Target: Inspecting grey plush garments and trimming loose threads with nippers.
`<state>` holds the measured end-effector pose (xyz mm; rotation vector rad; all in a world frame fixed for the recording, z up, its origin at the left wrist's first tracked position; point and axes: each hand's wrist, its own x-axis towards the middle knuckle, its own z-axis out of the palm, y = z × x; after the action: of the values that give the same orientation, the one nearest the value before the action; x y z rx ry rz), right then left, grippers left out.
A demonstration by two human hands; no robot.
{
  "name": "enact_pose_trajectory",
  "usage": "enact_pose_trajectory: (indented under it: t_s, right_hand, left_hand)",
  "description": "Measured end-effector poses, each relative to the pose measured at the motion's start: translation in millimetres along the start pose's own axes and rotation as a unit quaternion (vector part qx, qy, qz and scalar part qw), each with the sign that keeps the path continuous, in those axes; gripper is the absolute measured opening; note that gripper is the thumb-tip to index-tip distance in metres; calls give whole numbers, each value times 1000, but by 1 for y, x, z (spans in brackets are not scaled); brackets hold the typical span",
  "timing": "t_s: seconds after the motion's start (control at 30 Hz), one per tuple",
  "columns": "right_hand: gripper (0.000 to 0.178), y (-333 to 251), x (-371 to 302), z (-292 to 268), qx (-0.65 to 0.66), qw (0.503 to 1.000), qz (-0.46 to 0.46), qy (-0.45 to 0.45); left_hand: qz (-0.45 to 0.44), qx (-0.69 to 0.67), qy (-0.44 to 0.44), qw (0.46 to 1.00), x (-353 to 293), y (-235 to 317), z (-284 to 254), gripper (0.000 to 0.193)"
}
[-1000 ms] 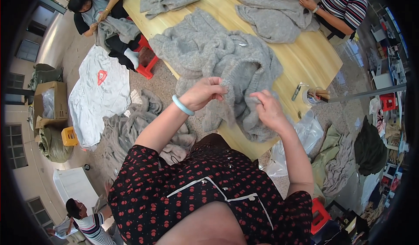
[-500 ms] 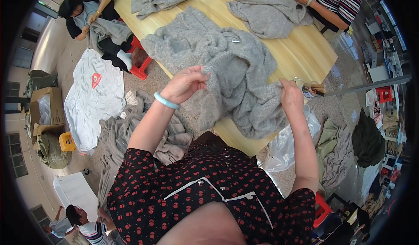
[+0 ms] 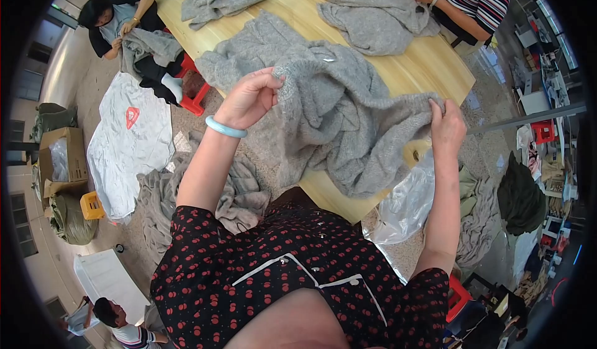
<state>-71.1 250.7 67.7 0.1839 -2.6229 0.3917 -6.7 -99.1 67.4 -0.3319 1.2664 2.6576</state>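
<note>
A grey knitted garment (image 3: 348, 125), probably a sweater, lies rumpled over the near end of the wooden table (image 3: 435, 69). My left hand (image 3: 252, 97), with a pale blue bangle above its wrist, pinches the ribbed edge of the knit at the left. My right hand (image 3: 448, 126) grips another part of that edge at the right, so the knit stretches between the two hands. Folds hide the rest of its shape. A small white label shows at its far side.
Across the table, a person in a striped shirt (image 3: 476, 4) handles another grey knit (image 3: 373, 13). At left, a seated person (image 3: 127, 22) works on grey cloth. Grey garments (image 3: 239, 190) and clear plastic (image 3: 404, 203) lie beside the table.
My right hand has moved right and slightly up, drawing the edge of the knit outward. My left hand has shifted a little left and up, still pinching.
</note>
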Motion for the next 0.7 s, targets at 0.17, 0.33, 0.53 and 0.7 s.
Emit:
enact_pose_trajectory:
  t_s: [0.17, 0.33, 0.53, 0.7]
  right_hand:
    - [18, 16, -3, 2, -57, 997, 30, -41]
    - [10, -31, 5, -43, 384, 911, 142, -54]
    - [16, -77, -10, -35, 384, 914, -71, -110]
    - [13, -78, -17, -19, 238, 949, -193, -78]
  left_hand:
    - [-17, -35, -6, 999, 6, -4, -9, 10]
    - [-29, -32, -41, 998, 1, 3, 11, 8]
    - [-43, -18, -77, 996, 4, -13, 32, 8]
    - [-64, -8, -72, 995, 2, -20, 32, 2]
